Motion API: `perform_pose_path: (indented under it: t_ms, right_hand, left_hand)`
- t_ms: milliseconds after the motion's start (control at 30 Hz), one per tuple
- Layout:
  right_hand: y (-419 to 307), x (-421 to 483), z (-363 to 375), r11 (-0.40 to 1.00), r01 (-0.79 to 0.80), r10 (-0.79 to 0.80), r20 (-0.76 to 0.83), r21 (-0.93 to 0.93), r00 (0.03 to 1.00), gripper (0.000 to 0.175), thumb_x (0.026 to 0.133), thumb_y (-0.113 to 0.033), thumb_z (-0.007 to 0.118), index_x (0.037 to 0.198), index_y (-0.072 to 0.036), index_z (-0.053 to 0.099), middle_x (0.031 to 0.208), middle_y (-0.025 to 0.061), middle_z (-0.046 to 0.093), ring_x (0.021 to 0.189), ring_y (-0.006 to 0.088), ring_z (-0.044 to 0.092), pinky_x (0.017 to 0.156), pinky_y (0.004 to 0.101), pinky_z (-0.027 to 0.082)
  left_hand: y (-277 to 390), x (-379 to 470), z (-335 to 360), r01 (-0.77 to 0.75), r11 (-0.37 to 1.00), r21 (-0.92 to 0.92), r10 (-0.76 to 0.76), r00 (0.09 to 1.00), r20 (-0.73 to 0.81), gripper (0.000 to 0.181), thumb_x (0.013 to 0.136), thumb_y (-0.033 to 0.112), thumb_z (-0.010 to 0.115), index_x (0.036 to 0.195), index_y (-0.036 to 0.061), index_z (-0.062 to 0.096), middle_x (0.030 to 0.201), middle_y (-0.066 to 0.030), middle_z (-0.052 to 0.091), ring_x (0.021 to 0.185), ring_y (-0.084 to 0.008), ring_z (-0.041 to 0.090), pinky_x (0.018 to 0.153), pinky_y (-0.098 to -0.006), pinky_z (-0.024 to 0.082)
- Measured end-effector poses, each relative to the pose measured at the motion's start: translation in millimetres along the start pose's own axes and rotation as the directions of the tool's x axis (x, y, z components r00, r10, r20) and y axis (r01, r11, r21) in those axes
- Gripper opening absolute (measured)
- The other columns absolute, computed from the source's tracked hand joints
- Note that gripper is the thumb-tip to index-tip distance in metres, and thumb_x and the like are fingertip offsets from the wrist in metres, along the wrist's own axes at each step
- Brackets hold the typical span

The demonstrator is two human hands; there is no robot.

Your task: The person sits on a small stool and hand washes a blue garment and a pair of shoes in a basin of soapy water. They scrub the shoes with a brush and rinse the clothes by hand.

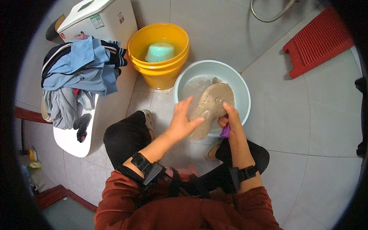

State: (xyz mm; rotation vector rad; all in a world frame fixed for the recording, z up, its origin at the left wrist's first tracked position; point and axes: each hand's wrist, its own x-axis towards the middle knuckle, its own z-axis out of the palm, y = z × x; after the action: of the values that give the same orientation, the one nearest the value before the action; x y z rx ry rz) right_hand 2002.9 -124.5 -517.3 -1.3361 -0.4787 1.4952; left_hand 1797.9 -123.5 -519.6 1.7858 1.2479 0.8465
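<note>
In my right hand [230, 118] is a wet, brown shoe sole or slipper [217, 96], with the thumb pressed on its upper face. A purple piece [225, 130] sticks out below the same hand; whether it is a strap or a separate tool cannot be told. Fingers spread and slightly blurred, my left hand [184, 119] hovers by the slipper's left edge and grips nothing. Below them stands a pale blue round basin [244, 90] with cloudy, sudsy water [198, 83]. A small brown tip [215, 80] shows past the slipper's far end; its remainder is hidden.
Behind the basin's left side stands a yellow bucket [156, 76] with a mint-green plastic vessel [161, 51] in it. Clothes [80, 69] and a dark sock [82, 126] lie on a white lidded unit [86, 146]. A red washboard [319, 40] is at the right, near a hose [270, 20].
</note>
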Motion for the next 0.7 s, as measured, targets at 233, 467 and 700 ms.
perform_pose_path:
  t_ms: [233, 467, 700]
  right_hand:
    - [6.0, -8.8, 11.4, 0.953, 0.040, -0.035, 0.022, -0.302, 0.999, 0.044, 0.089, -0.024, 0.055, 0.128, -0.007, 0.045, 0.087, 0.0060, 0.058, 0.055, 0.0137, 0.051, 0.049, 0.0273, 0.042]
    - [16.4, -46.8, 19.5, 0.293, 0.557, -0.593, 0.309, -0.777, 0.744, 0.042, 0.094, -0.017, 0.045, 0.134, -0.006, 0.043, 0.097, 0.0126, 0.063, 0.085, 0.0234, 0.060, 0.077, 0.0346, 0.046]
    - [15.3, -51.6, 45.5, 0.105, 0.485, -0.508, 0.373, -0.868, 0.777, 0.051, 0.091, -0.014, 0.045, 0.140, -0.009, 0.031, 0.093, 0.0261, 0.058, 0.084, 0.0406, 0.058, 0.074, 0.0466, 0.046]
  left_hand:
    - [-13.5, 11.1, 2.8, 0.425, 0.711, -0.561, -0.271, 0.901, 0.340, 0.070, 0.076, 0.028, 0.073, 0.129, -0.0020, 0.040, 0.120, -0.0154, 0.054, 0.110, -0.0208, 0.052, 0.095, -0.0329, 0.040]
    - [-18.5, 14.2, 13.4, 0.358, 0.616, -0.702, -0.449, 0.891, 0.060, 0.058, 0.081, 0.021, 0.068, 0.127, -0.0016, 0.042, 0.114, -0.0141, 0.056, 0.105, -0.0196, 0.054, 0.090, -0.0315, 0.043]
    - [-15.8, 14.8, 17.2, 0.168, 0.859, -0.484, -0.274, 0.948, -0.158, 0.050, 0.087, 0.027, 0.061, 0.124, -0.0017, 0.044, 0.114, -0.0128, 0.056, 0.104, -0.0200, 0.053, 0.090, -0.0317, 0.042]
